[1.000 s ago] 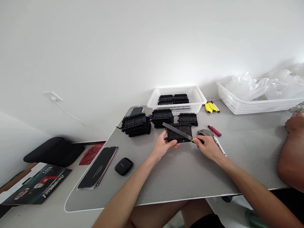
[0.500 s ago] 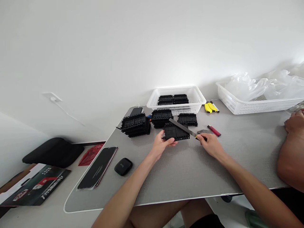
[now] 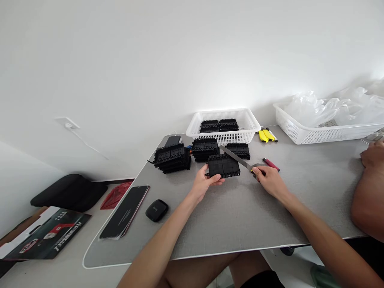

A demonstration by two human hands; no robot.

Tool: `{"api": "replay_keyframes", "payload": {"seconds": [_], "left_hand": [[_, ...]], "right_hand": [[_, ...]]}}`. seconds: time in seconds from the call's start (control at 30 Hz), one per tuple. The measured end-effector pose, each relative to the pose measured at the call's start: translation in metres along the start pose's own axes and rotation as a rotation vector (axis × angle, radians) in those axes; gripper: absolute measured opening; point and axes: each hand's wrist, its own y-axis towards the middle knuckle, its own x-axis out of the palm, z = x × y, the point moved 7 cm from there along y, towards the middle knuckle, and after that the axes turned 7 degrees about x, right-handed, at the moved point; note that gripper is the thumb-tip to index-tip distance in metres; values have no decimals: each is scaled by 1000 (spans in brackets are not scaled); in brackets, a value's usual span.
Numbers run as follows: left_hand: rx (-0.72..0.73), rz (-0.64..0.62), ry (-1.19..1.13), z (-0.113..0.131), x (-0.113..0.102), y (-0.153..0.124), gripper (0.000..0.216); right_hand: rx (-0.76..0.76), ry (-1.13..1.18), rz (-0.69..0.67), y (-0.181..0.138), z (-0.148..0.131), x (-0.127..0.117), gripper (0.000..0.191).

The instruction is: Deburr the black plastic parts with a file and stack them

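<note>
While the left grip (image 3: 202, 184) clasps a ridged black panel (image 3: 224, 166) at its lower-left corner, most of the panel extends rightward, near frame centre. Rightward, the right grip (image 3: 270, 183) grasps the handle of a grey file (image 3: 236, 157), slanting toward upper left. Beyond, 2 taller black stacks (image 3: 205, 149) stand on the worktop (image 3: 234, 224).

In my head view, the left hand (image 3: 201, 184) grips a black panel (image 3: 223, 165); the right hand (image 3: 269, 181) holds a file (image 3: 237, 158).

The forearms (image 3: 171, 232) are bare, the shorts (image 3: 263, 280) black.
</note>
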Motion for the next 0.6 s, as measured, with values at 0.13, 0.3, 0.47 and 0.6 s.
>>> {"api": "replay_keyframes", "payload": {"seconds": [0.13,0.3,0.47,0.6], "left_hand": [[19,-6,25,1,0,0,58],[102,-13,176,5,0,0,56],[300,-42,529,11,4,-5,31],[492,-141,666,15,11,-10,32]], "right_hand": [[-38,-5,-40,-1,-4,4,45],[81,159,26,3,8,-5,50],[237,668,-196,2,7,15,55],[296,738,-319,-5,-2,27,48]]}}
